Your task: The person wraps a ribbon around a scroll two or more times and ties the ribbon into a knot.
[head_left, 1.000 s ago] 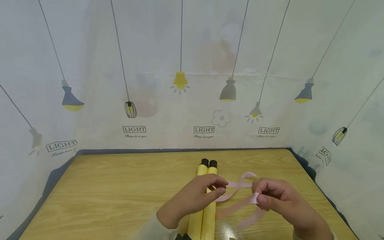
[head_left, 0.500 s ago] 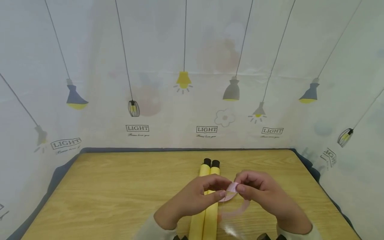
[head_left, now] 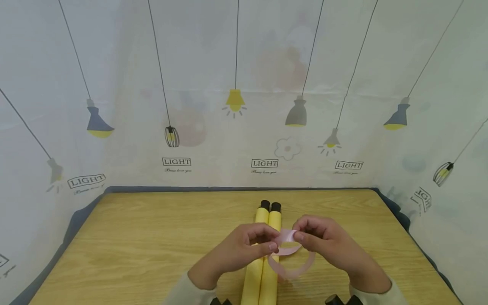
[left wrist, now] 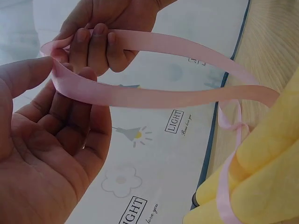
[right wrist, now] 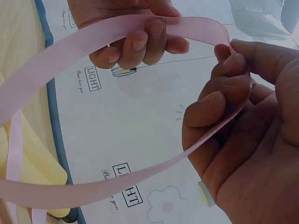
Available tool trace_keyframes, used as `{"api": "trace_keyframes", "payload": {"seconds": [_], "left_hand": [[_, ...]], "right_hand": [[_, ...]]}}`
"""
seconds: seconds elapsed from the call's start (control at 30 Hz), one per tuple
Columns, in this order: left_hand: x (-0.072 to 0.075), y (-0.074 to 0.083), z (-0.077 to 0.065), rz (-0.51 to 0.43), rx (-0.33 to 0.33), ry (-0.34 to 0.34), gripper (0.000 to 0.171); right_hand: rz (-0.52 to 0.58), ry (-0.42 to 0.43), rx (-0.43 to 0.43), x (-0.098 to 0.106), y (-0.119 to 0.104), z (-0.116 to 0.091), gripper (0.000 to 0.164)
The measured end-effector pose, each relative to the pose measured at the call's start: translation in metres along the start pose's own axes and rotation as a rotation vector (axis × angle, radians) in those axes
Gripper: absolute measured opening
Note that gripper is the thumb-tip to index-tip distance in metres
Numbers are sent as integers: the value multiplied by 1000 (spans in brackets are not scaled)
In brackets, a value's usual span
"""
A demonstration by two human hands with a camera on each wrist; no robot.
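A pink ribbon (head_left: 286, 235) is stretched between both hands, and more of it hangs below in a rounded loop. My left hand (head_left: 244, 248) pinches it between thumb and fingers, over the yellow tubes. To the right, my right hand (head_left: 329, 243) pinches the ribbon with thumb and index finger, its other fingers curled. Two yellow tubes (head_left: 253, 277) with black ends lie side by side on the table under the left hand. In the left wrist view, a strip of the pink ribbon (left wrist: 225, 186) crosses over the tubes (left wrist: 266, 186).
The wood-grain table (head_left: 152, 237) has a dark blue edge. Behind it hangs a pale backdrop (head_left: 213, 169) printed with lamps and lettering. Small dark pieces (head_left: 345, 300) show at the bottom edge of the head view.
My right hand has come left, close to the left hand, bringing the ribbon with it. In the last half second the left hand has shifted slightly left, and the hanging ribbon has become a rounder loop.
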State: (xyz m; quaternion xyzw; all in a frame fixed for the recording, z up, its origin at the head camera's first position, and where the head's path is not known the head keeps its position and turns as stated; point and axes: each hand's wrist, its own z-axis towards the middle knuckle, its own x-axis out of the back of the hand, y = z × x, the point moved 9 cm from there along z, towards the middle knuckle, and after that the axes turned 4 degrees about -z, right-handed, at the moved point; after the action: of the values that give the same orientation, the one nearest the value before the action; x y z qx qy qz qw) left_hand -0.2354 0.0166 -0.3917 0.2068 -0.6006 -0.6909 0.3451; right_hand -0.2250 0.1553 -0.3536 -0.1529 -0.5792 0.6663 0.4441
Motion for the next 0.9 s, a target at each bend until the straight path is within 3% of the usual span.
{"api": "trace_keyframes", "payload": {"seconds": [0.2,0.5,0.6,0.73,0.9], "left_hand": [[8,-3,0,40,21,46,19],[21,-4,-3,76,49,103,14],[26,-5,-7,85,57,120,14],[32,-9,-14,119,87,134,16],[43,-15,-27,137,125,173,18]], "right_hand": [[-34,-24,-37,0,7,1,16],[-225,-118,-81,-8,22,2,10],[-294,-138,-131,-11,30,3,13],[-407,-90,-211,-5,39,3,25],[-452,33,-222,6,39,7,22]]}}
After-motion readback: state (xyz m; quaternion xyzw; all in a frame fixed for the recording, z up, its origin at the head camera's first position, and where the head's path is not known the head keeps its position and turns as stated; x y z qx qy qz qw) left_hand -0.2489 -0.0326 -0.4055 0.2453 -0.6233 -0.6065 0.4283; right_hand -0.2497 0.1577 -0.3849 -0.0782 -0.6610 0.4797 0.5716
